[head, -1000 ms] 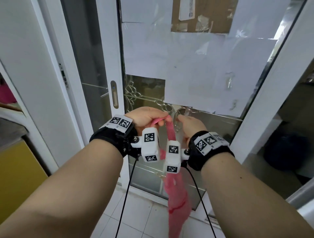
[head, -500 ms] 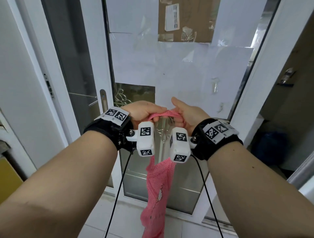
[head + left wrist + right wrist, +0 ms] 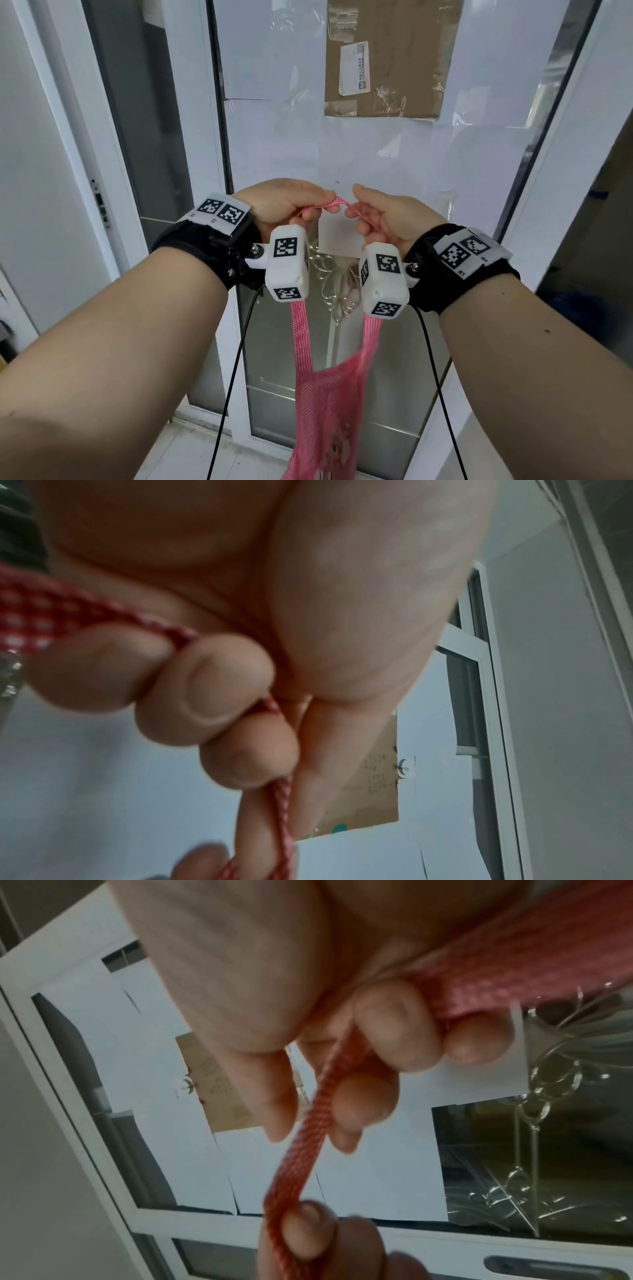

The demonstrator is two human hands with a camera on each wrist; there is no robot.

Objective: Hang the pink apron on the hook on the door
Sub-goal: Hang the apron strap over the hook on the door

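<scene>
door (image 3: 394, 164): glass panel in white frame, mostly covered with white paper sheets; lower glass bare, with metal scrollwork (image 3: 337, 281) behind the hands
cardboard (image 3: 390, 58): brown sheet taped high on the door, white label on it
pink apron (image 3: 329, 411): checked pink fabric, hangs in front of the lower door, body below the wrists, bottom out of frame; not on the hook
neck strap (image 3: 337, 202): loop of the apron, 2 sides rise from the body, 1 to each hand; short top section stretched between the 2 hands
left hand (image 3: 284, 205): raised at mid-door height, fingers (image 3: 205, 688) curled round the strap, thumb clamping it
right hand (image 3: 390, 216): same height, just beside the left, thumb and forefinger pinch the strap, other fingers (image 3: 397, 1031) curled over it
hook (image 3: 186, 1087): small white hook at the cardboard's edge, seen in both wrist views above the hands; well apart from the strap
</scene>
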